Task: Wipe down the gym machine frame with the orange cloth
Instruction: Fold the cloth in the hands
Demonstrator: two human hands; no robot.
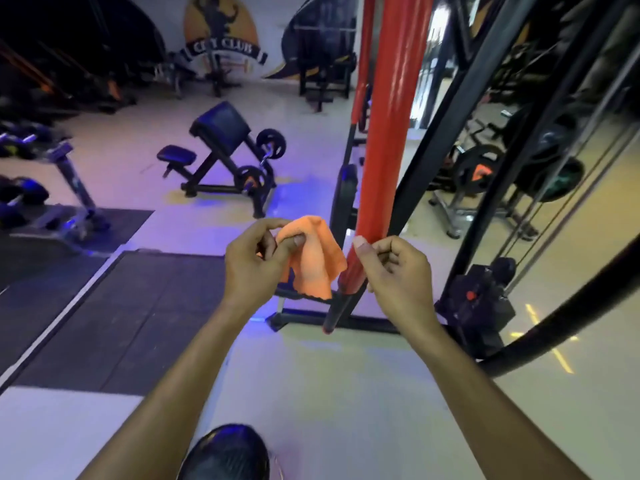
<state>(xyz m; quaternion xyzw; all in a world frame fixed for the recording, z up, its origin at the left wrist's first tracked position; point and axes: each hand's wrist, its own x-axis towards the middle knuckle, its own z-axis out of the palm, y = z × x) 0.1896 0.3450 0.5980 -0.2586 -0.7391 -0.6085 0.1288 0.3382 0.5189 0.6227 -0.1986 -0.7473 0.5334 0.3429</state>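
Orange cloth pinched in left grip | right grip curled, empty (red post behind) | pale gym floor

Orange cloth in left hand

Pale floor under blue-violet light — dark mats, curl bench, dumbbell rack, wall logo.
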